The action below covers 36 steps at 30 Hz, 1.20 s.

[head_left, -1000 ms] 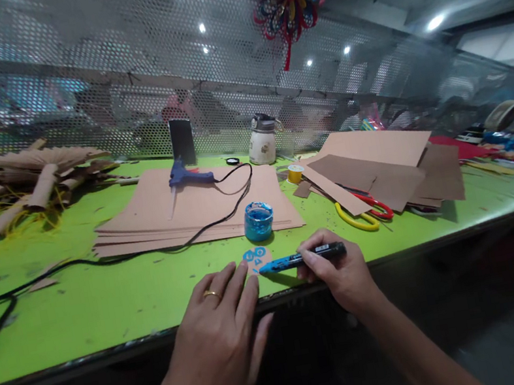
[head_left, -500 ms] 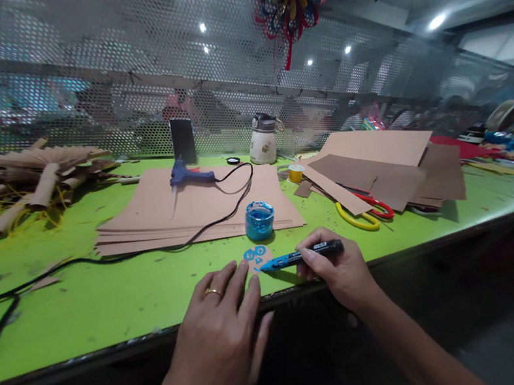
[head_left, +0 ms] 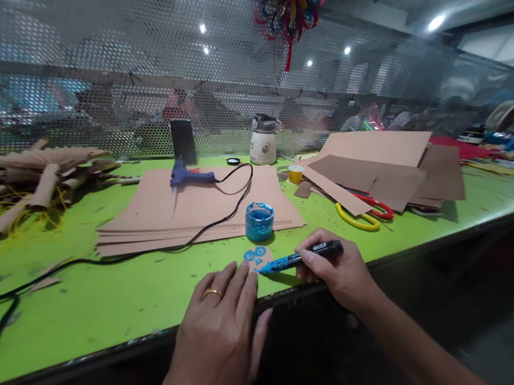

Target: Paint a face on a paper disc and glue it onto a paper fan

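Note:
Near the front edge of the green table lies a small rounded piece of brown paper with blue shapes drawn on it, two of them round. My left hand, a ring on one finger, rests flat with its fingertips at the paper's left edge. Between the fingers and thumb of my right hand is a black and blue marker, its blue tip down on the lower part of the paper. Just behind the paper stands an open jar of blue paint, smeared around the rim.
A glue gun lies on stacked brown paper sheets, its black cord crossing the table leftward. Scissors, a yellow thread spool and more cardboard sit right. A bottle and phone stand behind; paper tubes lie left.
The marker tip has shifted very slightly on the paper, and my left fingers have drawn a little closer together. Everything else stays in place.

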Motion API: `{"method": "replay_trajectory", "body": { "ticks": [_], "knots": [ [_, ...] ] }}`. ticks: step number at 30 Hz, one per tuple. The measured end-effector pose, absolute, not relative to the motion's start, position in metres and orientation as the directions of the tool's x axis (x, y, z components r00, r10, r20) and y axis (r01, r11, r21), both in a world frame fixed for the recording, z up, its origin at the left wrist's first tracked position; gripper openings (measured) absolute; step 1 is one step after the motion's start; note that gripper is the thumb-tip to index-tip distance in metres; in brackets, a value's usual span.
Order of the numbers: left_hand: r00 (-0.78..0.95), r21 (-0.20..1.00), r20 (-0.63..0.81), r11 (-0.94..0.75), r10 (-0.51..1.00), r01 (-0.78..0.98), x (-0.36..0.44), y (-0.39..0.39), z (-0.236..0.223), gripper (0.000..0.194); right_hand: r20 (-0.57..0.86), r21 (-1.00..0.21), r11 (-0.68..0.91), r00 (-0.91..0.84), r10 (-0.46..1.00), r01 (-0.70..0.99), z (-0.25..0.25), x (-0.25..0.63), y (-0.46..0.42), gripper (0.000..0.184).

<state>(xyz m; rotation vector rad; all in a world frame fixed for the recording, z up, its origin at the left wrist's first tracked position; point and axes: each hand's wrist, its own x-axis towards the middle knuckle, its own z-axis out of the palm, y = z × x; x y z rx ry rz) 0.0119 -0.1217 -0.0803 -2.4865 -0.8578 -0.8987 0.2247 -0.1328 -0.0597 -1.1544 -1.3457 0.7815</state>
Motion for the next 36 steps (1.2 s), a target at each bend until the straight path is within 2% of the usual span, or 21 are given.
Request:
{"method": "replay_trajectory", "body": {
  "ticks": [29, 36],
  "knots": [
    [0.603, -0.128, 0.676, -0.739, 0.424, 0.662, 0.0130, -0.1215, -0.0826, 0.038, 0.319, -0.939, 0.279, 0.211, 0.924, 0.200, -0.0609, 0.2223, -0.1315, 0.016],
    [0.601, -0.124, 0.669, -0.732, 0.436, 0.670, 0.0132, -0.1209, -0.0837, 0.038, 0.384, -0.903, 0.340, 0.137, 0.913, 0.263, -0.0609, 0.2246, -0.1353, 0.014]
  ]
}}
